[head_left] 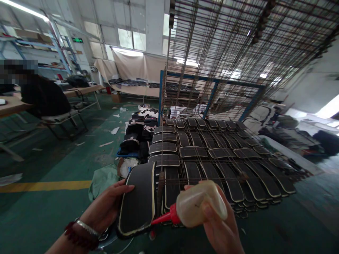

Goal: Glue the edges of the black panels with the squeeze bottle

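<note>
In the head view my left hand (113, 197) grips a black rounded panel (139, 192) by its left edge, thumb on the face. A pale, shiny line of glue runs along the panel's border. My right hand (221, 218) squeezes a translucent glue bottle (197, 204), tipped over to the left. Its red nozzle (164, 217) meets the panel's lower right corner. Just beyond lies a wire rack (159, 187) covered with several similar black panels (192, 152), many edged with the same pale line.
Raised wire shelves (219, 46) slant above the loaded rack, on a blue frame (161, 95). Stacked black pieces (131, 141) and a green bag (104, 180) stand on the floor to the left. A person (45, 91) sits at a table (84, 90) at far left.
</note>
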### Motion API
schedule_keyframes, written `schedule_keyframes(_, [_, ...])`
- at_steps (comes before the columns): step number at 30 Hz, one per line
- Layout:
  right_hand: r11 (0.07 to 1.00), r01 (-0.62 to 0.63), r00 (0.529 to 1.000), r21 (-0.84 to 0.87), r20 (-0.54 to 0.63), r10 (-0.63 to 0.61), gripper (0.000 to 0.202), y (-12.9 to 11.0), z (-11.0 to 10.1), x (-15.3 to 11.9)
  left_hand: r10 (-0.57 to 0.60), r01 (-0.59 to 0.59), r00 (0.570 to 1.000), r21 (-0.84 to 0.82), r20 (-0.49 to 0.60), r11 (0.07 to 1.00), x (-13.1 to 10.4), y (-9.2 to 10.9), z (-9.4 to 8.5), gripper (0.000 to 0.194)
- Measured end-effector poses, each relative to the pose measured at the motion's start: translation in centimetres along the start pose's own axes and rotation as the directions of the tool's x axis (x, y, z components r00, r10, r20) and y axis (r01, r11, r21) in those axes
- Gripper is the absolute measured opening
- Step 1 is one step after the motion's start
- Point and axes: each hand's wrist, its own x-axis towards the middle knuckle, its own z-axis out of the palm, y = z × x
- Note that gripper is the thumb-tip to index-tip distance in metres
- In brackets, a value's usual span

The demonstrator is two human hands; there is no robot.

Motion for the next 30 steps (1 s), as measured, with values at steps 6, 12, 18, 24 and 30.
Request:
schedule_keyframes(6, [0.951,-0.185,0.98,0.249,-0.029,0.198,0.039,3.9,0.4,1.0,0.076,-0.076,0.997,-0.005,-0.031,0.997,0.8,-1.3,-0.1,0.04])
schedule_keyframes(12, [0.979,0.014,0.992,0.202,-0.124,0.012,0.042,2.5,1.0,6.1,-0.013,0.023,0.991,-0.074,0.132,0.997,1.1,-3.7,0.6,0.056])
schedule_keyframes(18, [0.975,0.219,0.97,-0.03,-0.101,-0.221,0.046,2.2,0.8,9.1,-0.046,0.07,0.963,-0.083,0.266,0.994,0.9,-4.9,1.7,0.046])
schedule_keyframes(24, [0.981,0.191,0.981,-0.038,-0.035,-0.192,0.044,2.5,0.2,8.1,-0.026,0.043,0.947,-0.044,0.32,0.998,1.0,-5.1,2.3,0.041])
schedule_keyframes(30, [0.997,0.05,0.998,-0.058,0.029,-0.048,0.056,1.0,-2.7,6.9,-0.039,0.061,0.953,-0.065,0.299,0.996,0.6,-4.8,2.4,0.039])
